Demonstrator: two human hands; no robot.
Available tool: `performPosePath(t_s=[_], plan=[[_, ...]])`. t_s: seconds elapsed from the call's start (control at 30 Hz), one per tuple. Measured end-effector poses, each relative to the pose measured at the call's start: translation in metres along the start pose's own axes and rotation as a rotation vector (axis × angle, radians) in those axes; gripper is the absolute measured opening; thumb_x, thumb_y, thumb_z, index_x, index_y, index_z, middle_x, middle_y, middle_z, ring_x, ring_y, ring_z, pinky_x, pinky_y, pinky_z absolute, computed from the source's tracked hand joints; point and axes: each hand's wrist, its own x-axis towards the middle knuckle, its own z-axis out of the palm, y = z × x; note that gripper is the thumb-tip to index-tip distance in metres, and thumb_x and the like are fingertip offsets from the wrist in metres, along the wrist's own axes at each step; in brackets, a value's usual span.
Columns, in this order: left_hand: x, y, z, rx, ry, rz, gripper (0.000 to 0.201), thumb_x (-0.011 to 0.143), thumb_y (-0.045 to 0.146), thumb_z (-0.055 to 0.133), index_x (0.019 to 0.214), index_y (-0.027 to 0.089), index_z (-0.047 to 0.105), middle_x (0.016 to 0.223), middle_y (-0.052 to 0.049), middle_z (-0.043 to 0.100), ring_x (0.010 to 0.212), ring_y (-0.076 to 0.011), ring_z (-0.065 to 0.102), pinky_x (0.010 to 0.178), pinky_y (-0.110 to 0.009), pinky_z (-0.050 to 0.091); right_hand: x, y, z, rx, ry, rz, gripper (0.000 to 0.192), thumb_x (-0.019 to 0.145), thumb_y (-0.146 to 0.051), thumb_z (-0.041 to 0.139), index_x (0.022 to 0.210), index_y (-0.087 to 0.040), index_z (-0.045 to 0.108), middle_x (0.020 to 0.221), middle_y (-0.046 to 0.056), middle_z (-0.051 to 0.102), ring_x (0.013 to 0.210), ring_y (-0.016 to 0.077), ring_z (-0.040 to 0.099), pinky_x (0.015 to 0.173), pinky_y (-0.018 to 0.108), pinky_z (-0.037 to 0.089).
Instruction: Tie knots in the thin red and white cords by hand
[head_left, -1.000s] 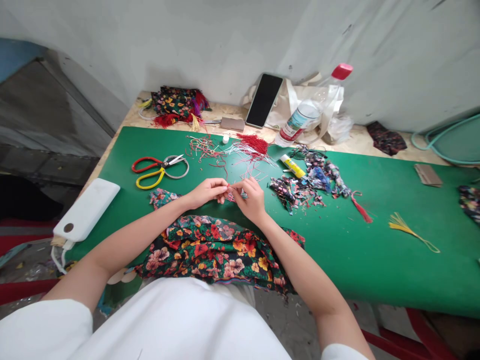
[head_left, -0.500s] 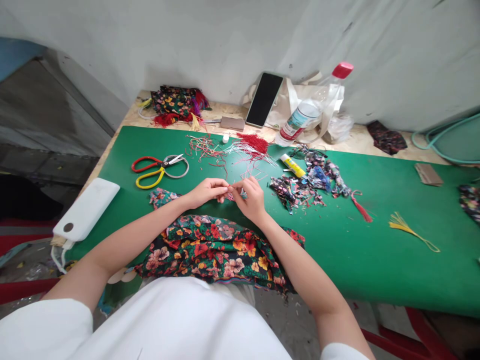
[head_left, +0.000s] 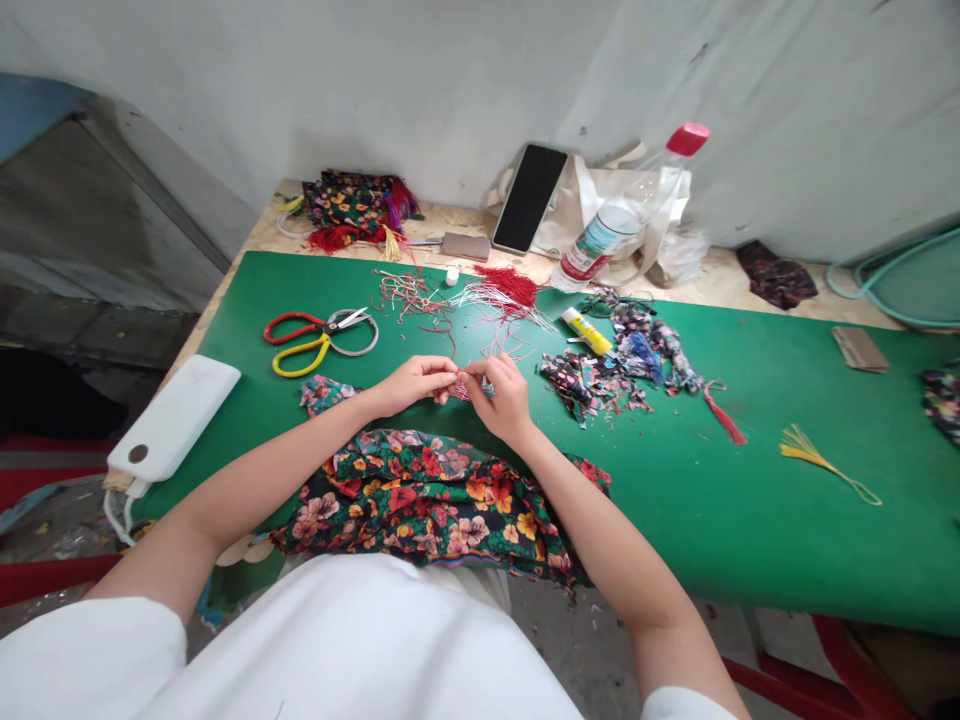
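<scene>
My left hand [head_left: 418,384] and my right hand [head_left: 502,396] meet fingertip to fingertip above the green table mat [head_left: 750,480]. Both are closed in a pinch on a thin red cord [head_left: 460,374], mostly covered by the fingers. Pink and white strands show just under the fingertips. Beyond the hands lie a heap of white cords with red tassel threads [head_left: 510,290] and a tangle of red and beige cord pieces [head_left: 409,292]. Nearer my body, a bunched floral cloth [head_left: 450,490] hangs over the table edge, below my wrists.
Scissors [head_left: 325,335] with red and yellow handles lie left, by a white power bank [head_left: 176,415]. A yellow glue tube [head_left: 586,331] and fabric scraps [head_left: 585,385] sit right of the hands. Behind stand a phone [head_left: 529,198] and a plastic bottle [head_left: 600,240]. Farther right lies a yellow tassel [head_left: 821,460].
The hands keep their pinch in almost the same place, with only slight finger movement. The surroundings look the same apart from a tiny shift of the view.
</scene>
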Motion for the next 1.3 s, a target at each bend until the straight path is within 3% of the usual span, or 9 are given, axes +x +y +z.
performPosePath(t_s=[0.6, 1.3], plan=[[0.0011, -0.0013, 0.0005, -0.038, 0.022, -0.016, 0.024, 0.076, 0.035, 0.063, 0.08, 0.012, 0.058, 0.069, 0.0, 0.061, 0.054, -0.004, 0.051, 0.055, -0.02, 0.038, 0.0011, -0.0027, -0.0026, 0.019, 0.029, 0.003, 0.012, 0.09, -0.018, 0.05, 0.078, -0.021, 0.049, 0.067, -0.001, 0.056, 0.063, 0.013, 0.046, 0.066, 0.029, 0.04], [-0.0001, 0.0015, 0.0008, 0.015, 0.005, 0.001, 0.022, 0.079, 0.035, 0.06, 0.079, 0.013, 0.057, 0.06, 0.004, 0.055, 0.052, -0.0046, 0.05, 0.053, -0.019, 0.036, -0.0002, -0.002, -0.0006, 0.005, -0.035, -0.016, 0.012, 0.091, -0.024, 0.05, 0.081, -0.021, 0.054, 0.066, 0.001, 0.056, 0.065, 0.015, 0.047, 0.063, 0.029, 0.042]])
